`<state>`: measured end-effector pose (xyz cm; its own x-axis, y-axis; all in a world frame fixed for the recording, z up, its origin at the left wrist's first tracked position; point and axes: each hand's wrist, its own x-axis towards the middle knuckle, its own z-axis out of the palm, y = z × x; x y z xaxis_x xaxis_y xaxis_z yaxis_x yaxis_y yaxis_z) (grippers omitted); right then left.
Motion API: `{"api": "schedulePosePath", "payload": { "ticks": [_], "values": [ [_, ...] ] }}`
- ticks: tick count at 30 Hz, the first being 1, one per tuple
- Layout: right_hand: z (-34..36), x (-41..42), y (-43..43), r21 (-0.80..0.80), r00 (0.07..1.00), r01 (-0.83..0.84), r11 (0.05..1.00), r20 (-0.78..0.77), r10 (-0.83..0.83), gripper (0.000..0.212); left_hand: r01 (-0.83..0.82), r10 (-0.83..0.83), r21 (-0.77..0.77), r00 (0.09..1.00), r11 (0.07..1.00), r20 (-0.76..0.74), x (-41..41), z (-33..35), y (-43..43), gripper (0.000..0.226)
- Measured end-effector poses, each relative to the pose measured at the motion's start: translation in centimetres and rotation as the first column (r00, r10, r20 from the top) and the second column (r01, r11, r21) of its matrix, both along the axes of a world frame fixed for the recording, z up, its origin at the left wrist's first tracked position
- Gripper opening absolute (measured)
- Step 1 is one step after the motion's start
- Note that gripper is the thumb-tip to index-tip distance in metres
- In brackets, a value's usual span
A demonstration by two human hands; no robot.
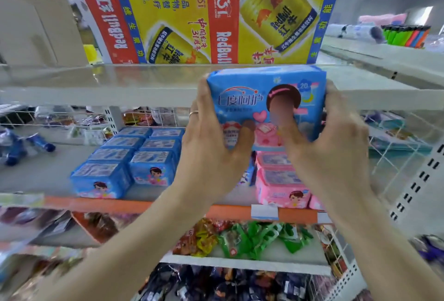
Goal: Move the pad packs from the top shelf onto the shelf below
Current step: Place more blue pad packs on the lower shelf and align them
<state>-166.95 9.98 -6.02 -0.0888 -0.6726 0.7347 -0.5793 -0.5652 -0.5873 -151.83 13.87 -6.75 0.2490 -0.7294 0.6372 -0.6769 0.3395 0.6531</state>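
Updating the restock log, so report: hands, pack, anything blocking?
Left hand, right hand both grip blue pad pack, at top shelf edge. On shelf below: blue packs, pink packs; space between hidden by hands.

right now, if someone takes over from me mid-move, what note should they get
Left hand and right hand: both grip one blue pad pack, held in front of the top shelf edge.
Shelf below: blue pad packs in rows at left, pink pad packs at right.
Done: those rows are in place.
Left: set the held pack down there. No other pad pack shows on the top shelf, only a Red Bull carton.
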Motion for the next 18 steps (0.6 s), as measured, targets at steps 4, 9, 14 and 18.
{"api": "schedulePosePath", "payload": {
  "ticks": [4, 9, 14, 18],
  "values": [
    [-2.7, 4.5, 2.6, 0.059, 0.999, -0.041, 0.997, -0.01, 0.042, 0.062, -0.053, 0.053, -0.004, 0.998, 0.999, 0.042, 4.6, -2.6, 2.9, 0.091],
    [-5.4, 9.7, 5.8, 0.123, 0.991, -0.132, 0.984, -0.023, 0.135, 0.059, -0.085, 0.083, 0.054, 0.996, 0.995, 0.034, 10.2, -5.5, 6.6, 0.093],
    [-7.5, 14.1, 8.4, 0.178, 0.987, -0.145, 0.973, -0.04, 0.155, 0.062, -0.108, 0.106, 0.119, 0.994, 0.987, 0.02, 14.6, -7.4, 9.7, 0.094],
    [-8.8, 16.7, 10.4, 0.221, 0.985, -0.161, 0.962, -0.026, 0.17, 0.057, -0.102, 0.098, 0.143, 0.995, 0.985, 0.03, 17.4, -8.3, 11.6, 0.095]
  ]
}}
